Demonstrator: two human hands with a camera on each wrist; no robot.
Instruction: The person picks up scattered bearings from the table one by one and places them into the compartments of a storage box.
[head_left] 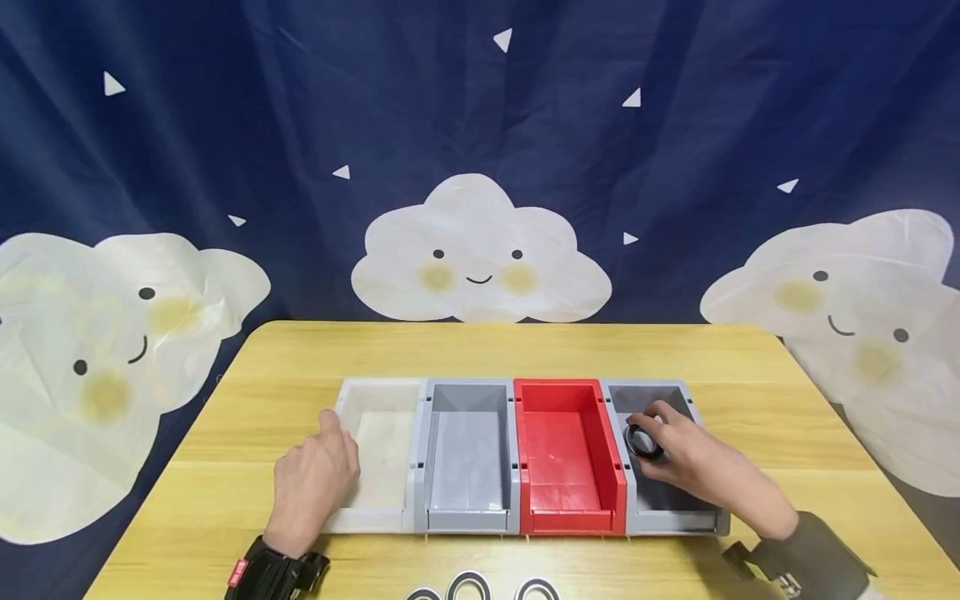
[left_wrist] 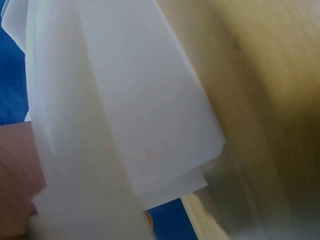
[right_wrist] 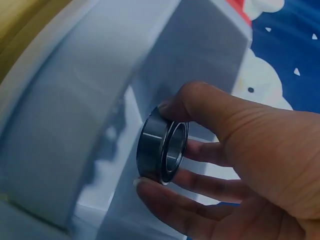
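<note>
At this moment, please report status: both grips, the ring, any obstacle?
Right grip pinches metal ring at rightmost grey bin. Left grip at left edge of white bin, hold unclear. Nothing visibly blocking the ring.

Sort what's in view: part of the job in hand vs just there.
Likely in the job:
dark ring, pinched by right hand at the right-end grey bin
left hand, at the white bin
other grey bin
red bin
three loose rings, bottom of head view

Probably just there:
cloud-print curtain
table, support only
left wristband
</note>
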